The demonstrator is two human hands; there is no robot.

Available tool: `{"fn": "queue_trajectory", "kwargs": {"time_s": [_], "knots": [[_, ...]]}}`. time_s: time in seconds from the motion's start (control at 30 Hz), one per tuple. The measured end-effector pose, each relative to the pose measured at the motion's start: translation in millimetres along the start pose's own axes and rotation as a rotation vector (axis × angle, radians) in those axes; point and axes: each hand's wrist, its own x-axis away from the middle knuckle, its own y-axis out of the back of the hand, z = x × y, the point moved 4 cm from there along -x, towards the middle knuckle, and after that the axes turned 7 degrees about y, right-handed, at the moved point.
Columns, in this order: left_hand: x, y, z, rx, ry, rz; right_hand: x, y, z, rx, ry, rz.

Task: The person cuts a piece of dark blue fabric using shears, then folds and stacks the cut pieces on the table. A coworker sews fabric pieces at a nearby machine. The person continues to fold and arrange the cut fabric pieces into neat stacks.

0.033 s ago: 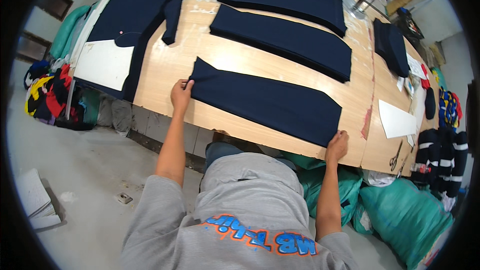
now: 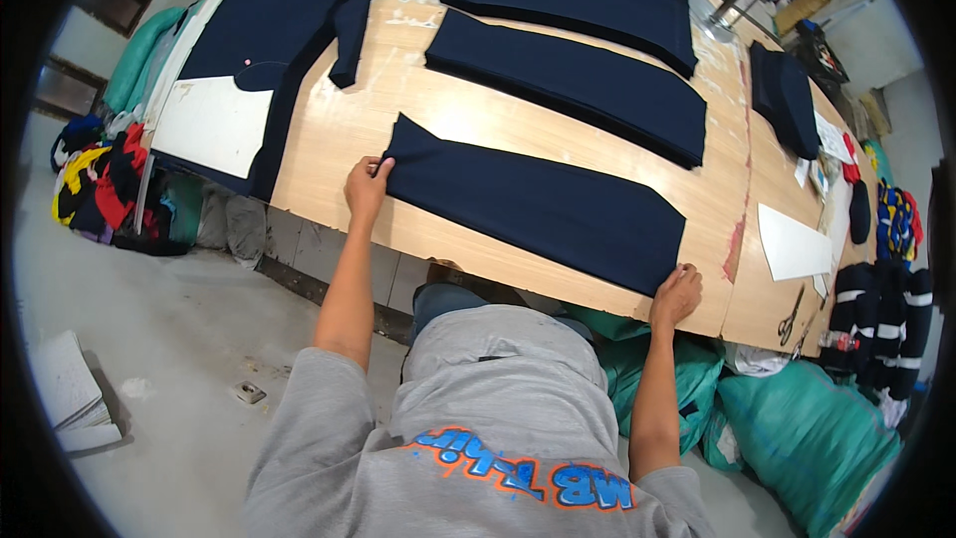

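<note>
Two ends of a navy cloth panel [image 2: 538, 204], pinched by left hand [image 2: 367, 187] and right hand [image 2: 678, 294], lie on the counter [image 2: 317, 164]. Even, gentle tension should smooth the creased left end.

On the tabletop [image 2: 324, 159], taking the front cloth [image 2: 538, 204] as clock centre, the middle cloth [image 2: 568, 88] lies at twelve, the back cloth [image 2: 568, 0] behind it. The side cloth [image 2: 259, 30] lies at ten, a pattern [image 2: 214, 125] on it at nine. A paper [image 2: 794, 241] lies at three, scissors [image 2: 789, 321] at four. Beyond the edge, clothes [image 2: 105, 179] lie at nine.
</note>
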Motion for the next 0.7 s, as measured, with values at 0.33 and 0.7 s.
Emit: {"fn": "queue_trajectory", "kwargs": {"time_s": [0.33,0.7], "knots": [[-14.2,4.5,-34.8,-0.149,0.130,0.181,0.1,-30.6,85.0,-0.087,0.321,0.062],[-44.9,5.8,-45.3,0.200,0.382,0.500,-4.9,-42.9,89.5,-0.014,0.244,0.148]]}}
